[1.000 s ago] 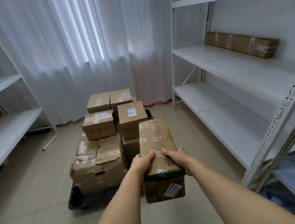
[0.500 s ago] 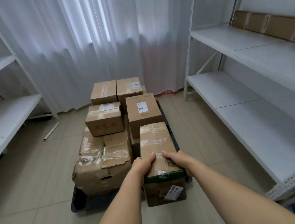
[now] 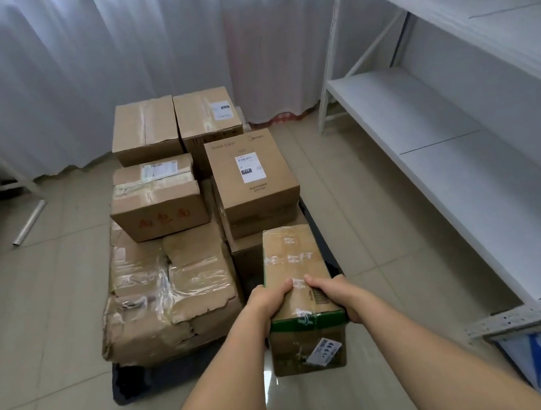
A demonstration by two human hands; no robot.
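Between our two hands sits the long cardboard box (image 3: 296, 270), held out over the cart's near end. Our left hand (image 3: 269, 302) grips its left edge, our right hand (image 3: 336, 295) curls around the right, thumbs on top.

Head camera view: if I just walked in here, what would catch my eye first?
First, the long narrow cardboard box held out in front, low in the middle, with the left hand and right hand gripping its sides. Just beyond it, a pile of taped cardboard boxes sits on a dark cart on the tiled floor. White shelves run along the right and a white curtain hangs at the back.
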